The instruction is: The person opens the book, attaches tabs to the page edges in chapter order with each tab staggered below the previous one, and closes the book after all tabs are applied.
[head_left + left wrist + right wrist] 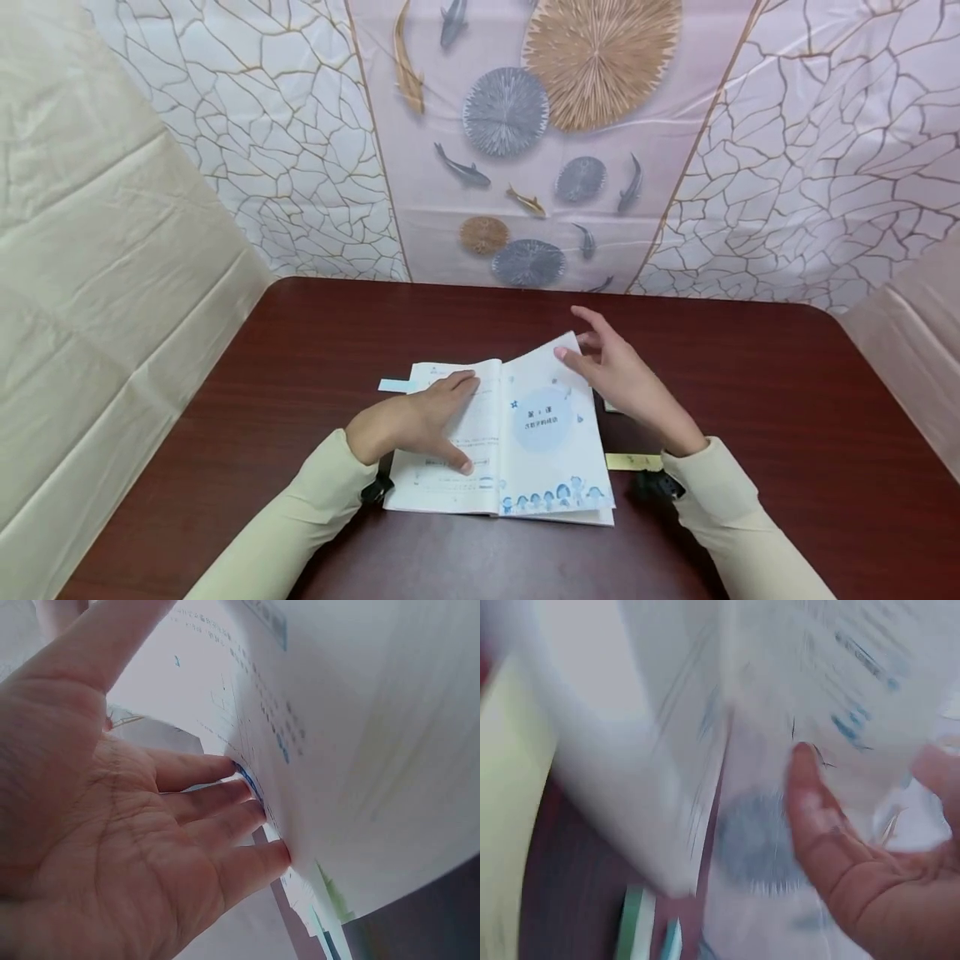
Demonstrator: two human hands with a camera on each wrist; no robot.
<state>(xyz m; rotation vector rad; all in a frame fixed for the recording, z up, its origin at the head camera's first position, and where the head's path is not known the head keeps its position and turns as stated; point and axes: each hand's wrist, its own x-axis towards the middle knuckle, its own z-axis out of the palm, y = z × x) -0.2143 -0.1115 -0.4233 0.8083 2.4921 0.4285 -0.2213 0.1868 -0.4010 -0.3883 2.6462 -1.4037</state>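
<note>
An open book point(444, 500) lies on the table, text on its left side and a pale blue circle with small cartoon figures on its right-hand page point(542, 467). My left hand point(423, 417) rests across the left page with thumb and fingers spread; its fingertips point(274, 855) meet the paper in the left wrist view. At the upper right corner, my right hand point(622, 375) pinches the raised page, thumb point(573, 358) in front and fingers partly hidden behind it. The right wrist view shows that hand's thumb point(806, 765) against printed paper.
A light blue tab point(396, 385) sticks out on the book's left, and a yellow tab point(630, 462) on its right under my right wrist. Dark reddish table point(225, 467) surrounds the book. A patterned cloth point(480, 208) hangs behind the far edge.
</note>
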